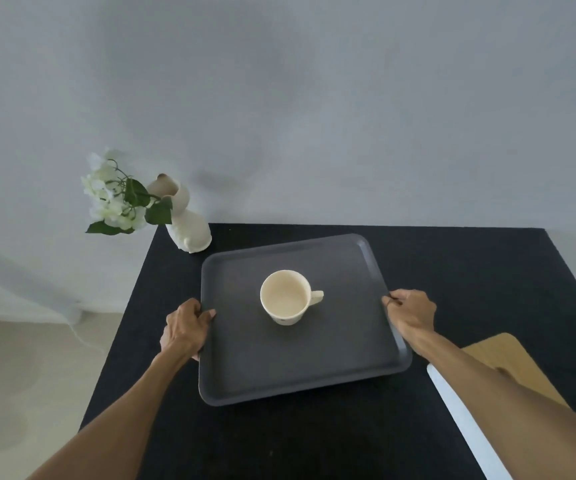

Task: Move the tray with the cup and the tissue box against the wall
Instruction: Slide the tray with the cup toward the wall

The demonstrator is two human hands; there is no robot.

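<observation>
Black tabletop (279,445): my left hand (184,329) and right hand (411,311) each clamp a side rim of the grey tray (314,368), cream cup (284,297) upright mid-tray, white vase (189,228) beyond, grey wall (314,116) behind.

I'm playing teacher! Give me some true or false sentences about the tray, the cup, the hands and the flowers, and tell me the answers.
1. Both hands hold the tray: left hand, right hand. True.
2. The cup lies tipped over. False: it stands upright on the tray.
3. The cup's handle points right. True.
4. The vase stands on the tray. False: it stands on the table, by the far left corner.
5. The cup is full of juice. False: it looks empty.
</observation>
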